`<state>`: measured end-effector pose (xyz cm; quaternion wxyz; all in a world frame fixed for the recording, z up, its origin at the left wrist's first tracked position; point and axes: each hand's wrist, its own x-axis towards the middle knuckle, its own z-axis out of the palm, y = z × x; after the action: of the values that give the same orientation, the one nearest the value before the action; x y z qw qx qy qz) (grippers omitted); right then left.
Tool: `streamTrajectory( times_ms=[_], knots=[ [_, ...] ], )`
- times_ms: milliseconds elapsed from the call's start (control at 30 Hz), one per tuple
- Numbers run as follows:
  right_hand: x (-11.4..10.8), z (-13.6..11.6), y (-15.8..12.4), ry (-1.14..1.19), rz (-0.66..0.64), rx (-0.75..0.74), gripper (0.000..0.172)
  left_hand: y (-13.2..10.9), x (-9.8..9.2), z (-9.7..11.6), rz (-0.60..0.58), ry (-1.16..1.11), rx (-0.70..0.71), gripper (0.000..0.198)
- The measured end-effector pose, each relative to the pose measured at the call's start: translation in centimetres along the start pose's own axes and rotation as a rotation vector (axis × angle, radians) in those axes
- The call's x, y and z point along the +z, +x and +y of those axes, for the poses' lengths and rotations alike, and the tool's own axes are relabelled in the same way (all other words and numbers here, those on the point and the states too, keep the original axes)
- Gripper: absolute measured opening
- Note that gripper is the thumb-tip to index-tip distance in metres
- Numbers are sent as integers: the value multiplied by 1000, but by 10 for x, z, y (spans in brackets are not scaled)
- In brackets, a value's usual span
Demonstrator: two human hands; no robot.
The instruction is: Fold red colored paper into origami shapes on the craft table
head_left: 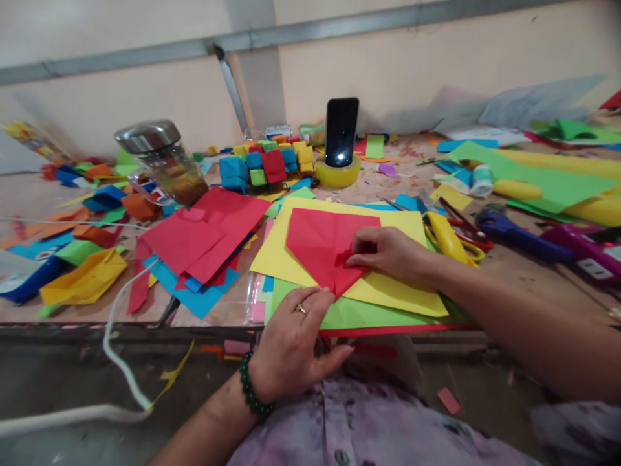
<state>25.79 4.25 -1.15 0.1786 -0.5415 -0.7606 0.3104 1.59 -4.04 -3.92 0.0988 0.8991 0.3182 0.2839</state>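
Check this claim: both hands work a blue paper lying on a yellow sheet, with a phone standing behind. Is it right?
No. The head view shows the paper is red, not blue. The left hand and right hand do work it on the yellow sheet, phone standing behind.

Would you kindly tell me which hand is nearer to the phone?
Right. The right hand pinches the red paper just before the phone; the left hand sits farther back at the table edge.
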Motion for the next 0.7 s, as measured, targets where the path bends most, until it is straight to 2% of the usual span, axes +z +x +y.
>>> streamTrajectory(
  times_ms=[67,233,700],
  knots=[
    [0,1,0,1,4,-2,30,1,0,0,-15,5,4,61],
    [2,3,0,13,34,-24,30,1,0,-1,-7,49,31,50],
    [4,6,1,-13,76,-40,30,0,0,-1,-6,28,39,51]
  ],
)
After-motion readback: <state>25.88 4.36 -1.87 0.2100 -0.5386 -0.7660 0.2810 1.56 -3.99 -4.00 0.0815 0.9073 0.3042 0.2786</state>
